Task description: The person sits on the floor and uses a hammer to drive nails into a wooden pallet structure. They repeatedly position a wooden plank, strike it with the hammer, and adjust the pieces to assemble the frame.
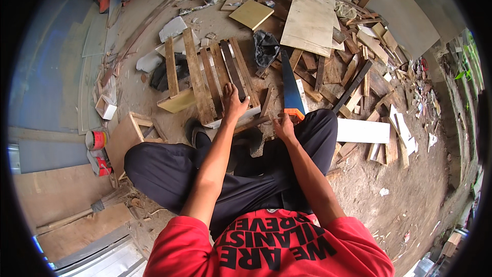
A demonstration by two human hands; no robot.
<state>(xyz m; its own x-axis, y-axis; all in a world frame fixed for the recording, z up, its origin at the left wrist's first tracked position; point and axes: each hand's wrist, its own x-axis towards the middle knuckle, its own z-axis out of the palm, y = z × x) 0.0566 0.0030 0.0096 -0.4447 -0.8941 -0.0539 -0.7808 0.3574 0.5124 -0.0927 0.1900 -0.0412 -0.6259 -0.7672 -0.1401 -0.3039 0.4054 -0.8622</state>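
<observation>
My left hand [235,103] rests over the near part of a row of wooden slats [219,66], its thumb and fingers apart. The slats lie side by side, pointing away from me, with a pale crosspiece [233,115] under their near ends. My right hand [283,126] is by my right knee with its fingers curled, at the orange handle of a handsaw [290,84]. The saw's dark blade points away from me. A thin dark wood strip [251,123] runs leftward from near my right fingertips. Whether those fingers hold the strip or the handle is unclear.
Scrap wood [353,72] is heaped on the right, with a large pale board [309,19] behind the saw. A white board [363,131] lies beside my right knee. Red-labelled cans [96,140] and a wooden box frame [134,132] stand left. A black plastic bag [266,47] lies beyond the slats.
</observation>
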